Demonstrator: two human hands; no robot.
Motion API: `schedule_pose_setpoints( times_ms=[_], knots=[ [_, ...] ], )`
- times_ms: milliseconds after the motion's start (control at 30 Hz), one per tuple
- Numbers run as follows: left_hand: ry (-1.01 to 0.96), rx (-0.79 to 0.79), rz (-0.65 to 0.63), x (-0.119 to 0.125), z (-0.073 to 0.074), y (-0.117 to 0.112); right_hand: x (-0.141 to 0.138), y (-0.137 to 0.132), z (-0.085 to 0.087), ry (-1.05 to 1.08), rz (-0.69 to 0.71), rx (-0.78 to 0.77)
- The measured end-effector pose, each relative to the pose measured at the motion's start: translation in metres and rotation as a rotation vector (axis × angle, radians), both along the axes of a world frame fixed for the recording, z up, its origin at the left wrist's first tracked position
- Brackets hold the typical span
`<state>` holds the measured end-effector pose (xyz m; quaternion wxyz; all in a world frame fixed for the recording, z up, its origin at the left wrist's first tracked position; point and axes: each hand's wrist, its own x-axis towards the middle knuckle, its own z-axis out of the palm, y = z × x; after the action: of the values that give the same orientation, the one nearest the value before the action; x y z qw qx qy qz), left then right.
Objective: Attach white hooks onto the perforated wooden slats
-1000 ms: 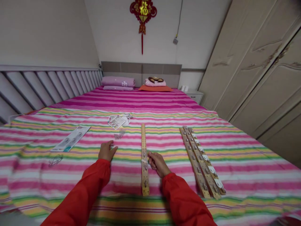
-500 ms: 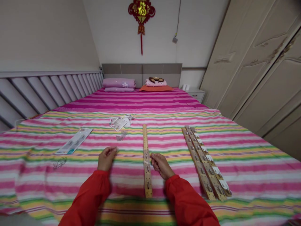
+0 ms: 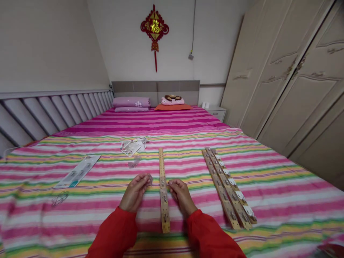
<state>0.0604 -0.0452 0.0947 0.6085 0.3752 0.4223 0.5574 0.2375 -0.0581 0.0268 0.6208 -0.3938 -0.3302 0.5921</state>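
Note:
A narrow wooden strip (image 3: 161,165) with rows of holes lies lengthwise on the striped sheet, small metal hooks fixed along its near half. Just left of it, my left hand (image 3: 136,191) pinches a small clear plastic piece (image 3: 150,180). My right hand (image 3: 181,193) is closed at the strip's right edge, fingertips together beside a metal hook; what they hold, if anything, is too small to make out. Further off lie more clear plastic bits (image 3: 134,162) and a pile of white cards and packaging (image 3: 134,146).
Several more wooden strips (image 3: 221,182) with metal hooks and white round pieces lie on the right. A packaged card (image 3: 79,171) and a loop of thin wire (image 3: 59,198) are on the left. Pillows (image 3: 131,102) rest by the headboard (image 3: 177,87); a wardrobe (image 3: 282,71) stands at right.
My left hand has moved right, close to the wooden strip, with the clear plastic piece in it. My right hand stays beside the strip. The view has tilted up and shifted slightly.

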Motion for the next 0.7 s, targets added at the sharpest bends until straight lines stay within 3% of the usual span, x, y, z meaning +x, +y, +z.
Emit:
schedule_pose_setpoints(
  times_ms=[200,333,433,500,633,700],
  knots=[
    [0.654,0.494,-0.158,0.017,0.008,-0.018,-0.008,-0.012,0.035,0.027,0.105,0.058],
    [0.982,0.809,-0.369,0.021,0.018,-0.028,-0.004,-0.015,0.038,0.072,0.164,0.025],
    [1.077,0.871,-0.499,0.023,0.021,-0.031,0.000,-0.019,0.034,0.061,0.185,0.008],
    [1.103,0.880,-0.521,0.023,0.020,-0.031,0.002,-0.020,0.032,0.065,0.185,-0.023],
    [1.084,0.859,-0.462,0.022,0.017,-0.027,0.004,-0.019,0.031,0.079,0.162,-0.054],
    [1.021,0.823,-0.337,0.022,0.014,-0.023,0.004,-0.016,0.031,0.085,0.134,-0.044]
  ],
)
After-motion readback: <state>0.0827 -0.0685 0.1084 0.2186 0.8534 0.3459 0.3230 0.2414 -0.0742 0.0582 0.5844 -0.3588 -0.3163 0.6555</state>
